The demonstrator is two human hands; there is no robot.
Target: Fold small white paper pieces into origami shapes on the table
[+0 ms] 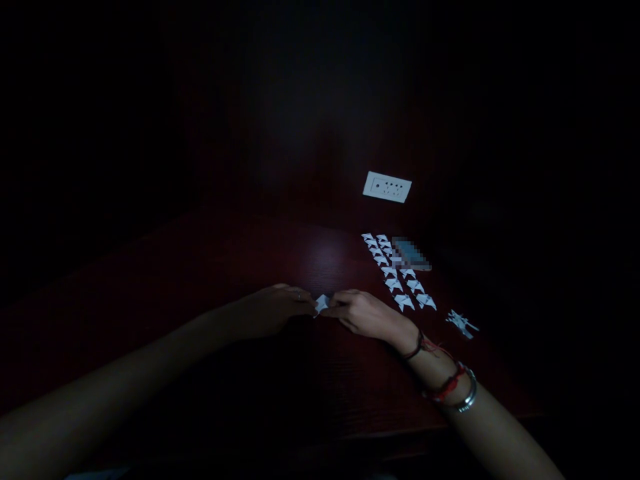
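Observation:
A small white piece of folded paper (322, 304) lies between my two hands, low over the dark red table. My left hand (275, 308) grips its left edge with the fingertips. From the other side, the fingers of my right hand (364, 313) are closed on the paper's right part. My fingers cover some of the paper, so its full shape is hidden. To the right of my right hand, several similar folded white paper pieces (403, 302) are set out in two slanting rows.
A pile of thin white paper strips (462, 323) lies right of the rows. A pixelated, flat rectangular object (413, 255) rests beside their far end. Behind the table (240, 260), a white socket panel (387, 187) is on the upright surface. The surroundings are very dark.

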